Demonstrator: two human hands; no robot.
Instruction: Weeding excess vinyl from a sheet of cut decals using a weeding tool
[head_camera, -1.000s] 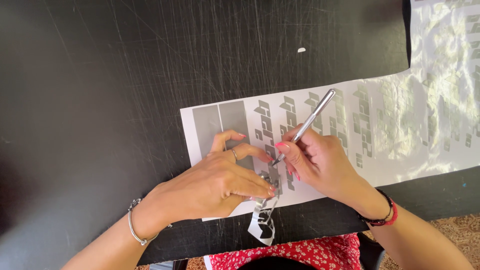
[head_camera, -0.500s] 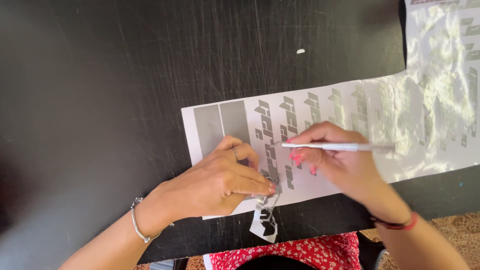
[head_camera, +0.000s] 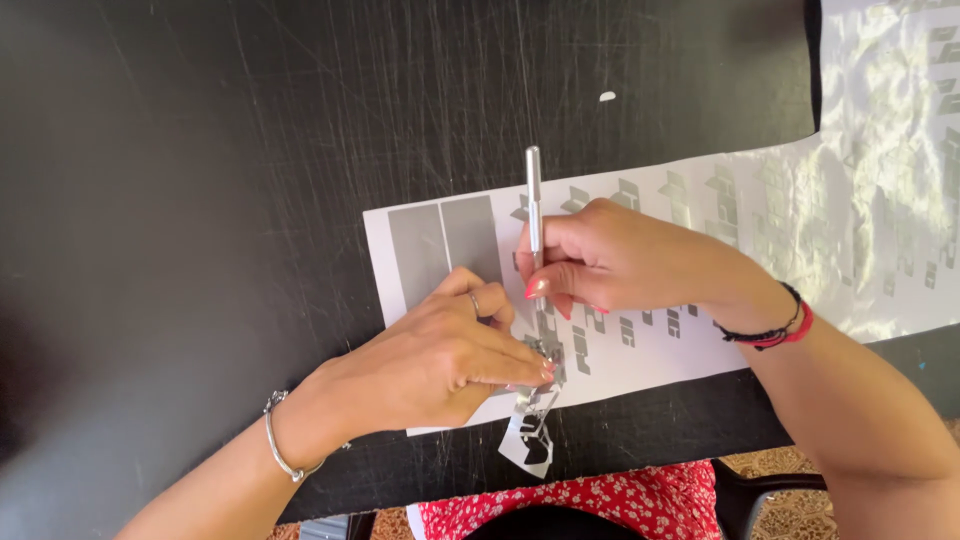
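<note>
A long white sheet (head_camera: 640, 360) printed with rows of grey cut shapes lies on a black scratched table (head_camera: 200, 200). My left hand (head_camera: 430, 365) rests flat on the sheet's left part, its fingertips pinching a thin strip of silver film (head_camera: 530, 425) that curls off the near edge. My right hand (head_camera: 610, 260) holds a slim silver tool (head_camera: 533, 205) upright like a pen, its tip down on the sheet just above my left fingertips.
The sheet runs on to the right into bright glare (head_camera: 880, 180). Two solid grey bars (head_camera: 445, 245) sit at its left end. A small white scrap (head_camera: 607, 96) lies farther back. A red patterned cloth (head_camera: 600, 500) shows below the table's near edge.
My right hand has swung the silver tool from slanting right, through level, to pointing straight away from me. My left hand keeps its place on the sheet.
</note>
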